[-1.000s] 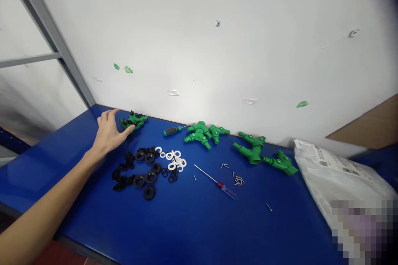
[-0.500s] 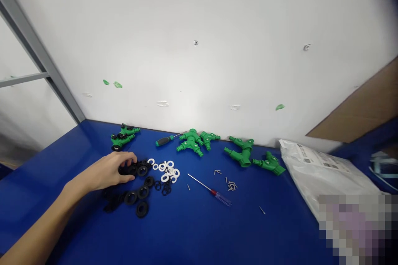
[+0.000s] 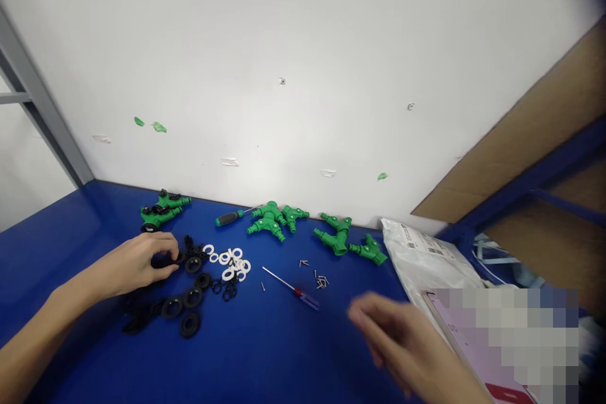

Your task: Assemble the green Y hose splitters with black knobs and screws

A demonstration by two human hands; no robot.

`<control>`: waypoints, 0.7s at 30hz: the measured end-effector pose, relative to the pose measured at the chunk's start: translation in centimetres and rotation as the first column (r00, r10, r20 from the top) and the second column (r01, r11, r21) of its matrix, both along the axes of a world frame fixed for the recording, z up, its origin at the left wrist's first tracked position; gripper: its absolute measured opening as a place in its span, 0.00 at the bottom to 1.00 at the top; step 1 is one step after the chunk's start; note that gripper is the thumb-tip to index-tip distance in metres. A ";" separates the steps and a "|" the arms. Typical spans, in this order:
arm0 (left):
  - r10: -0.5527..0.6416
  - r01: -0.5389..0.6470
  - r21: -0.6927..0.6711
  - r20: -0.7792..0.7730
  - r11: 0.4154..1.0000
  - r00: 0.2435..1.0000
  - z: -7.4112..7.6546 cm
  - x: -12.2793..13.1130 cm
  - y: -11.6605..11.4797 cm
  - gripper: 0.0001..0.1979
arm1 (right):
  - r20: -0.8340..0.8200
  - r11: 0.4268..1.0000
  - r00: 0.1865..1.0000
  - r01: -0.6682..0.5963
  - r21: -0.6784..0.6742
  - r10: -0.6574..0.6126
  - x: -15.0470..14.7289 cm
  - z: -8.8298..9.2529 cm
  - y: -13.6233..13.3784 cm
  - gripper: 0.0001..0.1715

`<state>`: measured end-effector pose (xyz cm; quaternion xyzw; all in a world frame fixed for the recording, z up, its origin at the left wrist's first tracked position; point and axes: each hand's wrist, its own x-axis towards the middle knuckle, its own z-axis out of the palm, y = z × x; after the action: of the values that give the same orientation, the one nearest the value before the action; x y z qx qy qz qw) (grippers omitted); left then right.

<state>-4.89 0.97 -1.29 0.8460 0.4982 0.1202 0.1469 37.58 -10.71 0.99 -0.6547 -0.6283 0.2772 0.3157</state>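
The blue tabletop (image 3: 57, 233) carries green plastic hose splitters (image 3: 269, 221) at twelve o'clock, black rubber rings (image 3: 189, 325) and white washers (image 3: 228, 274) at nine, a red-handled screwdriver (image 3: 298, 293) and small screws (image 3: 322, 281) nearby, and a white plastic bag (image 3: 426, 259) at three

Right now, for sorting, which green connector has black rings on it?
The leftmost green connector, by the wall; the others look all green.

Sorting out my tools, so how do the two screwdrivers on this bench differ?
The green-and-black screwdriver has a thick handle; the red-and-clear screwdriver has a slim one. The first's metal shaft is short for its handle; the second's is long and thin. The first lies by the wall beside green plastic fittings; the second lies farther out, near loose screws. Both lie flat on the blue bench top.
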 end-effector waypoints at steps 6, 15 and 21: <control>0.042 -0.042 -0.025 0.002 0.999 0.999 0.0 0.7 -0.6 0.08 | 0.579 0.986 0.807 -0.165 0.028 0.119 -6.9 1.0 12.0 0.23; 0.163 -0.166 0.012 0.123 0.986 0.979 0.7 0.4 -1.2 0.13 | 0.591 0.986 0.803 -0.152 0.074 0.080 -8.7 -0.7 15.1 0.13; 0.084 -0.067 -0.051 0.536 0.996 0.840 3.5 5.1 -1.8 0.30 | 0.367 0.932 0.895 -0.328 0.152 0.255 -7.9 3.4 11.6 0.27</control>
<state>0.21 -0.83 2.25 0.7558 0.4718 0.3506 0.2885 29.63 0.92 4.41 -0.5536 -0.7905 0.1361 0.2241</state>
